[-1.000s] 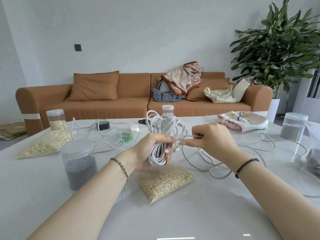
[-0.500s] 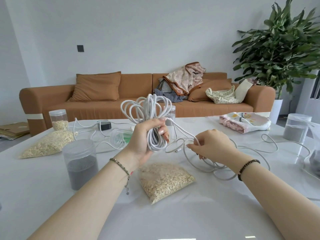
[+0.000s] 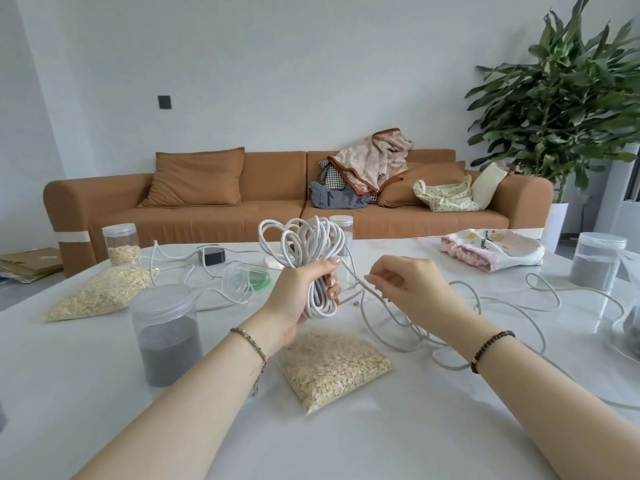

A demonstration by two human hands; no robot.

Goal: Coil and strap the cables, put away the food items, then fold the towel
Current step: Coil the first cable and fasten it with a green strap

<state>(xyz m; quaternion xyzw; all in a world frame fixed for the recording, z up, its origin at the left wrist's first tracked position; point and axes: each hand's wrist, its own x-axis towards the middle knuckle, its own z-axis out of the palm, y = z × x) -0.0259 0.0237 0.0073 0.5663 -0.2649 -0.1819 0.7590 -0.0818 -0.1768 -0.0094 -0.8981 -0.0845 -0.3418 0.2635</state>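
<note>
My left hand (image 3: 298,292) grips a bundle of white cable loops (image 3: 308,251) upright above the table, the loops fanning out over my fingers. My right hand (image 3: 405,285) pinches the loose white strand just right of the bundle; the rest of that cable (image 3: 485,306) trails in slack curves across the table to the right. A bag of oats (image 3: 332,365) lies below my hands, and a second bag of oats (image 3: 100,292) lies at the left. A pink and white towel (image 3: 491,249) sits crumpled at the back right.
A jar of grey grains (image 3: 166,334) stands left of my forearm, an oat jar (image 3: 120,244) at back left, another grey jar (image 3: 597,259) at far right. A black adapter (image 3: 212,255) with more white cable, and a tipped clear jar (image 3: 242,280) lie mid-table. A sofa stands behind.
My left hand turned the coiled bundle upright, with the loops fanned out on top. My right hand slid down the loose strand, then came back up close beside the bundle.
</note>
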